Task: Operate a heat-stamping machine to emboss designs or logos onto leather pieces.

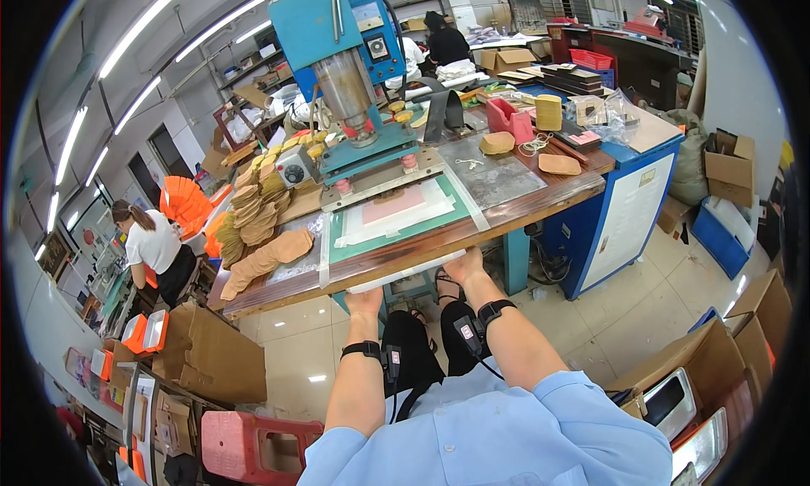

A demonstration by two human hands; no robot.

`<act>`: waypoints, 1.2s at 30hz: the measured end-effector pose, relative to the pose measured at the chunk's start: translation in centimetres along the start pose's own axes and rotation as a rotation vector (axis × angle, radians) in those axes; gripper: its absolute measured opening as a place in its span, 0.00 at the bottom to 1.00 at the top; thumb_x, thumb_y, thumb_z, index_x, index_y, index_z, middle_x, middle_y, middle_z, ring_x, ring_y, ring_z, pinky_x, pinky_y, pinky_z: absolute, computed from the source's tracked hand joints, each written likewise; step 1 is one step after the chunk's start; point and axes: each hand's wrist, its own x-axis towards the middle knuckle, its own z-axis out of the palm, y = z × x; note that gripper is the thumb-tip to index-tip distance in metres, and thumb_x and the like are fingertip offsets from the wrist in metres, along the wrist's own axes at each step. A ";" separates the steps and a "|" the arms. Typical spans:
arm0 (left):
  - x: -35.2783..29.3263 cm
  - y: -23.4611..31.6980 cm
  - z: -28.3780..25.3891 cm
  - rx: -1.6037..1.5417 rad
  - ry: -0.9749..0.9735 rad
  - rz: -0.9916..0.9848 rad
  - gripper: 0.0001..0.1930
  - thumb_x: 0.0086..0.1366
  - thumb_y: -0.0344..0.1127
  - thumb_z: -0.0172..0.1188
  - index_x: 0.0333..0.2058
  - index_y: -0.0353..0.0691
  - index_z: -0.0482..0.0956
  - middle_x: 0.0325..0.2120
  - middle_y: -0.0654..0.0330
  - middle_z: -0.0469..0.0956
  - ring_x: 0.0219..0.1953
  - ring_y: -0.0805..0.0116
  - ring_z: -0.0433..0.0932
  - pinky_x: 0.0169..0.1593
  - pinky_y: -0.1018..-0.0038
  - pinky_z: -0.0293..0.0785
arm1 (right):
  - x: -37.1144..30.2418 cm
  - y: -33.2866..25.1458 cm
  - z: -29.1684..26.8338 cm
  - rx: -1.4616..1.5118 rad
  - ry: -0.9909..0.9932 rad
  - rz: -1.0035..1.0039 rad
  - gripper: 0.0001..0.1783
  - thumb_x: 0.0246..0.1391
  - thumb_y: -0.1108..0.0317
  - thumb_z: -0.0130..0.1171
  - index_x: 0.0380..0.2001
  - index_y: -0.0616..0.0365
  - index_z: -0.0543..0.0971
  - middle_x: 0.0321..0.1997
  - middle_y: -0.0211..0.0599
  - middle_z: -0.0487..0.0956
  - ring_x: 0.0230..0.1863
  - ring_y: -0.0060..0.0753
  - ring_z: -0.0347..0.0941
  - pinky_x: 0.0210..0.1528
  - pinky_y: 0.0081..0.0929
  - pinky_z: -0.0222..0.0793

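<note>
Below the front edge of the wooden table [540, 201] runs a long white bar [405, 273]. My left hand [364, 302] closes on its left end and my right hand [462, 265] on its right end; the fingertips of both are hidden behind it. Above, on the tabletop, a green mat [337, 251] carries white strips around a pink sheet [392, 206] with a brown piece on it. Over the mat's back edge stands a teal press [359, 153] with a metal cylinder.
Stacks of tan cut pieces [253, 195] cover the table's left side. To the right lie a pink holder [509, 120], a tan block [498, 143] and a blue cabinet [620, 216]. A red stool [245, 446] and cardboard boxes [207, 351] are near me. Another person [152, 245] sits at left.
</note>
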 end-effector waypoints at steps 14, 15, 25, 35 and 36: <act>0.1 0.2 -0.2 -0.027 0.016 0.000 0.25 0.69 0.45 0.29 0.56 0.39 0.64 0.57 0.55 0.64 0.60 0.56 0.61 0.63 0.56 0.55 | 0.0 0.1 0.0 -0.003 -0.021 -0.014 0.23 0.62 0.60 0.31 0.56 0.59 0.62 0.59 0.40 0.65 0.57 0.41 0.64 0.58 0.39 0.61; 0.1 0.1 -0.2 -0.018 0.018 0.003 0.25 0.69 0.45 0.28 0.56 0.39 0.64 0.57 0.55 0.64 0.60 0.56 0.61 0.63 0.55 0.55 | 0.1 0.1 -0.1 0.002 -0.027 -0.012 0.23 0.62 0.60 0.31 0.56 0.59 0.62 0.59 0.40 0.65 0.58 0.41 0.64 0.58 0.39 0.61; 0.3 0.3 -0.7 -0.055 -0.022 -0.022 0.25 0.69 0.46 0.28 0.57 0.39 0.63 0.58 0.55 0.63 0.61 0.55 0.60 0.63 0.55 0.54 | 0.2 0.1 -0.4 -0.002 -0.020 0.000 0.24 0.63 0.59 0.29 0.56 0.60 0.62 0.60 0.41 0.65 0.59 0.42 0.62 0.61 0.40 0.58; 0.1 0.0 0.3 0.015 -0.023 0.011 0.25 0.69 0.45 0.29 0.57 0.39 0.63 0.58 0.56 0.63 0.61 0.57 0.59 0.63 0.57 0.54 | -0.4 0.3 0.6 0.023 -0.014 -0.021 0.23 0.62 0.59 0.33 0.56 0.59 0.62 0.60 0.38 0.65 0.59 0.40 0.62 0.60 0.40 0.59; 0.0 -0.1 0.5 0.031 -0.016 0.021 0.25 0.69 0.45 0.29 0.57 0.39 0.63 0.58 0.56 0.63 0.61 0.57 0.60 0.63 0.57 0.54 | -0.1 0.3 0.6 0.021 -0.027 -0.021 0.23 0.62 0.59 0.33 0.56 0.59 0.63 0.60 0.38 0.65 0.59 0.40 0.62 0.60 0.40 0.59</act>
